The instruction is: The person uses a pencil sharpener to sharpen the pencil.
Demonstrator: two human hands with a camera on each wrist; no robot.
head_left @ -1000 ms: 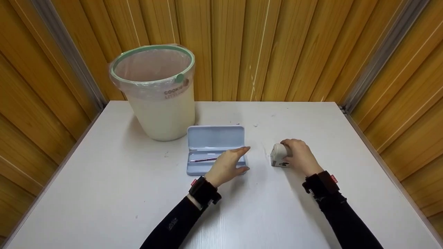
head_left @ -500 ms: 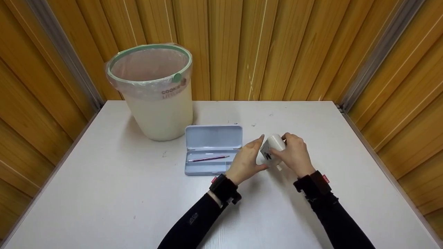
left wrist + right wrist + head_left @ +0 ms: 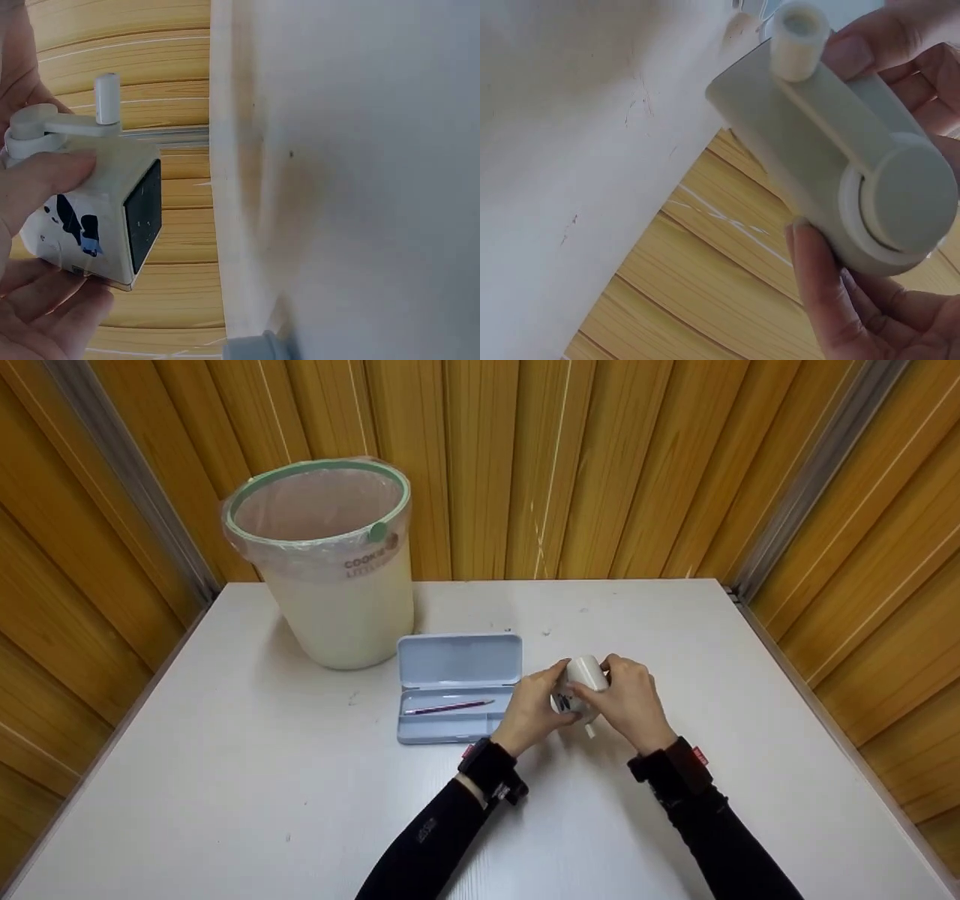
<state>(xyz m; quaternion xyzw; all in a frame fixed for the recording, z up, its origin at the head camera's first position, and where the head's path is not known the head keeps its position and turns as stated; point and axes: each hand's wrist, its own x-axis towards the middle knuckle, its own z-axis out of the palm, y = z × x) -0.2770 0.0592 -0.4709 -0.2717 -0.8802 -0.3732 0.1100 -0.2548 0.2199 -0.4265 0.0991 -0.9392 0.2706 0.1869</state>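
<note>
Both hands hold a white hand-crank pencil sharpener (image 3: pixel 587 673) above the table, tilted, to the right of the pencil case. My left hand (image 3: pixel 531 706) grips it from the left, thumb low and fingers at the far edge. From the other side my right hand (image 3: pixel 631 703) has its thumb across the body and its fingers behind. A panda picture and a black base (image 3: pixel 142 217) show on the sharpener in the left wrist view. Its crank arm (image 3: pixel 840 116) and knob fill much of the right wrist view.
An open light-blue pencil case (image 3: pixel 459 661) lies left of the hands, with a striped pencil (image 3: pixel 448 707) in its long compartment. Behind it at the left stands a cream bin (image 3: pixel 352 615) with a green rim and plastic liner. Wood-patterned walls (image 3: pixel 630 472) enclose the white table (image 3: pixel 225 780).
My right hand has lifted and tilted the sharpener, bringing it left. My left hand has moved right, off the pencil case, and taken hold of the sharpener too.
</note>
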